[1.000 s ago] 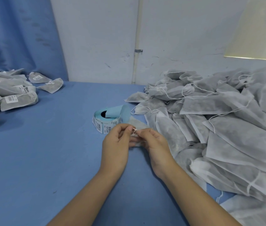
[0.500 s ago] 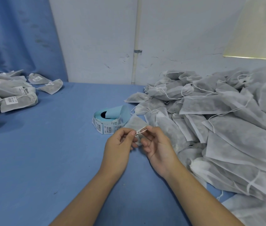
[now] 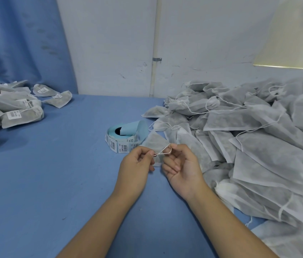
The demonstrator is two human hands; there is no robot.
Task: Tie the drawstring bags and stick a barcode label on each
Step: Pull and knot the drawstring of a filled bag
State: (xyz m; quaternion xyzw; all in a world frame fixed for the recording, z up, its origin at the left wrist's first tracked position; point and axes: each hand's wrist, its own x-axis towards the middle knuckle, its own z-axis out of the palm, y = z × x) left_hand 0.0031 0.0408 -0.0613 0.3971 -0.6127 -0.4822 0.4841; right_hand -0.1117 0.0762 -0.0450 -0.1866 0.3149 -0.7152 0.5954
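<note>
At far left of blue worktop point(image 3: 54, 183): heap of labelled bags point(image 3: 16, 114), grey-white non-woven fabric, necks tied, white barcode stickers on several. Just right of heap, towards blue curtain point(image 3: 16, 38): two loose labelled bags point(image 3: 59, 99), apart from the rest, one sticker each.

Centre of worktop: label roll point(image 3: 126, 135), pale blue backing, lying flat, printed barcode labels facing outward along its side, loose tail of backing curled up at its right.

Just in front of roll: left hand point(image 3: 137, 164), back towards camera, thumb and forefinger pressed together on one end of white drawstring point(image 3: 162, 150), remaining fingers point(image 3: 143, 155) curled under.

Between and behind both hands, just right of roll: bag point(image 3: 155, 142), the one being tied, pale grey, unlabelled, one corner showing below between the hands; lifted or resting on worktop, cannot tell.

Right of bag: right hand point(image 3: 184, 168), palm turned up, fingers point(image 3: 173, 165) curled inward, drawstring loop caught at tips of thumb and forefinger, string taut between the two hands.

Right side of worktop, from centre to frame edge: heap of unlabelled bags point(image 3: 249, 138), large, piled against white wall point(image 3: 202, 43), white strings trailing loose over it.
</note>
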